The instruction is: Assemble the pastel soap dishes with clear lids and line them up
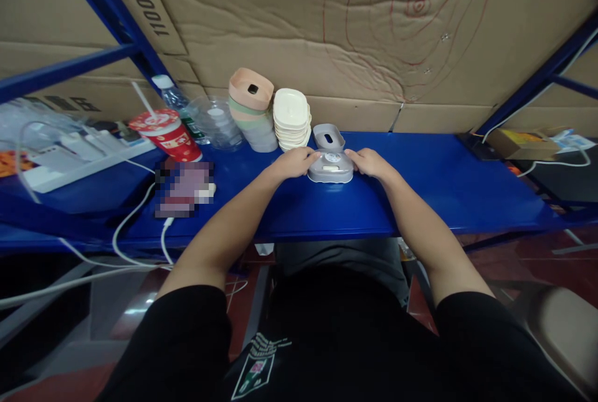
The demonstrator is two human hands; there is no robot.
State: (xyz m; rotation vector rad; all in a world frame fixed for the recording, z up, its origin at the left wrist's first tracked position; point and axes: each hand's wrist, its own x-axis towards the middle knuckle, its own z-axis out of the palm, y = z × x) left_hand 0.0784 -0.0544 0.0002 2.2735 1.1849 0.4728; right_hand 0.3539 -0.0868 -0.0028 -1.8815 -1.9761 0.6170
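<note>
A grey plastic piece (331, 171) with a round perforated disc on top rests low over the blue table, between my two hands. My left hand (298, 162) grips its left edge, thumb toward the top. On the opposite edge my right hand (369, 162) holds it in the same way. Just behind it lies a grey lid-like part (328, 138) with a dark oval opening. To the left stand a stack of cream square parts (291, 112) and a taller stack of peach, green and grey parts (251, 93).
The blue table (439, 184) runs along a cardboard wall. At the left are a red cup (172, 140) with a straw, a water bottle (175, 100), clear plastic containers (217, 124), a blurred-out item (184, 190) and white cables. An open cardboard box (523, 144) sits at the right.
</note>
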